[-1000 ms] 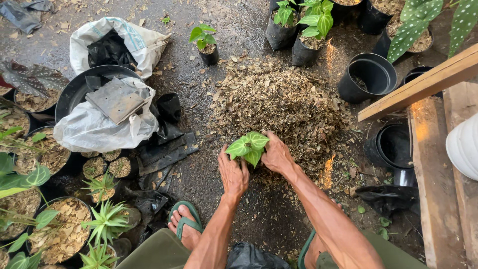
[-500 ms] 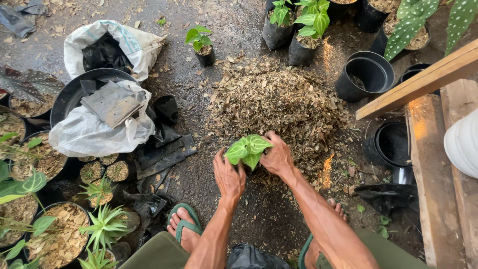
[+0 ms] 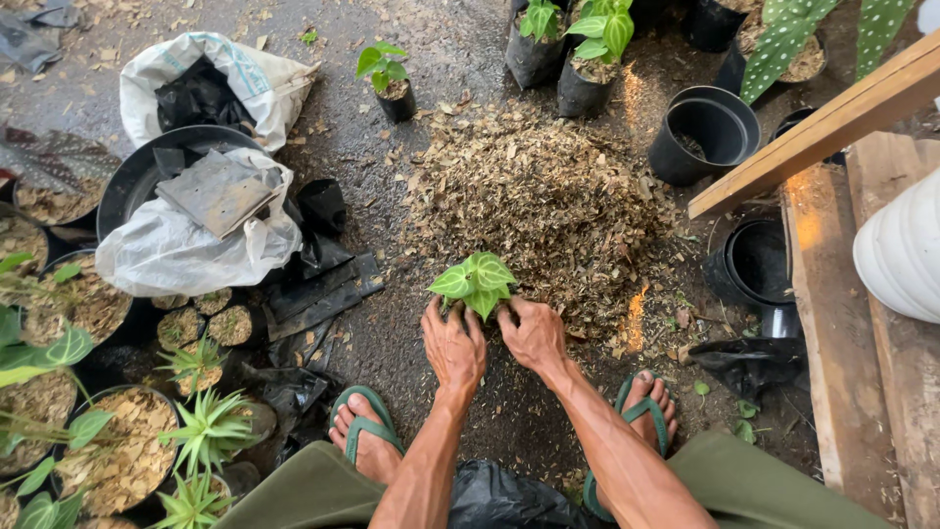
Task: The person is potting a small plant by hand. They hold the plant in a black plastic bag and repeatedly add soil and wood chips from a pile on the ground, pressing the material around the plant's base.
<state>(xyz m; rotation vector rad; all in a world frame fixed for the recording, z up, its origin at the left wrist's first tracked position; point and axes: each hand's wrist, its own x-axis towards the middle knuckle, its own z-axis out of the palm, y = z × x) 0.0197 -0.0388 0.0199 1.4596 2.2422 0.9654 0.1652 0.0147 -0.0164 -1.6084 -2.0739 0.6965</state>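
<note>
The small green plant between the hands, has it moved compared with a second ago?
No real shift: the small green plant sits at the near edge of the mulch pile, as before, with both hands around its base.

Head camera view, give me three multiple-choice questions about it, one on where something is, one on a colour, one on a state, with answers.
1. Where is the small leafy plant that both hands touch?
A. at the near edge of the mulch pile
B. on the wooden plank
C. inside the white bag

2. What colour are the sandals?
A. red
B. green
C. white

3. How do the left hand and right hand stand at the plant?
A. both raised clear of it
B. one on it, one on a pot
C. both pressed around its base

Answers: 1 A, the plant sits where the brown pile meets the wet ground. 2 B, the straps over both feet are green. 3 C, fingers of both hands close in under the leaves from either side.
</note>
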